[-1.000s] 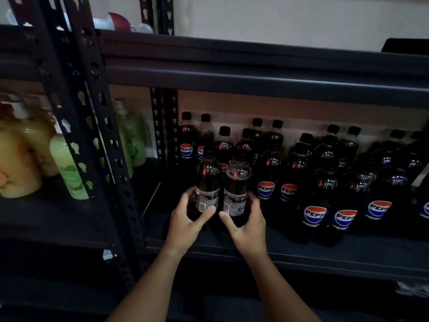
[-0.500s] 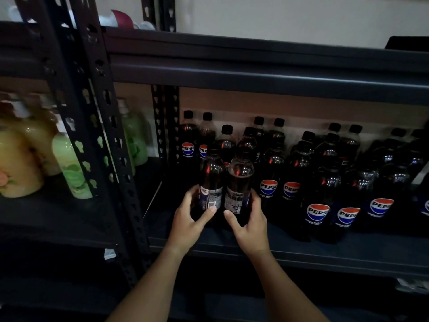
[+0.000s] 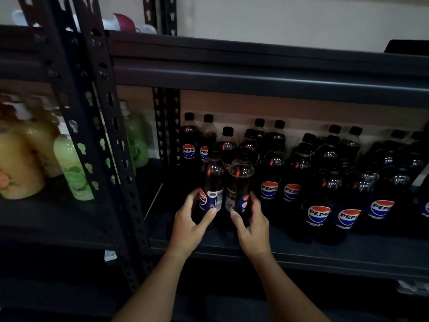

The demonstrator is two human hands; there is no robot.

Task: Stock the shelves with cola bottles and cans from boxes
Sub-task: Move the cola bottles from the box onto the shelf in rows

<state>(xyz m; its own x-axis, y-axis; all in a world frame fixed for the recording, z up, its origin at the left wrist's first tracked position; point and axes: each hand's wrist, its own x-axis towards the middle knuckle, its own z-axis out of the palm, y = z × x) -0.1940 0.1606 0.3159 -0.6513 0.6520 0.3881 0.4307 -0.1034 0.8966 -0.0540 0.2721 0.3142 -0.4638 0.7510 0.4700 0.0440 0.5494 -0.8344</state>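
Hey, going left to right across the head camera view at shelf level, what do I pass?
Yellow bottles → pale green bottle → black shelf upright → left hand on left cola bottle → right hand on right cola bottle → standing Pepsi bottles.

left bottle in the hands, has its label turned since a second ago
Yes. The left bottle has turned: against the unmoving Pepsi row behind, its logo has come round from its left edge. The left hand grips it.

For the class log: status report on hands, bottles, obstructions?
Left hand grips left cola bottle; right hand grips right cola bottle. Both upright on shelf. Stocked bottles close alongside.
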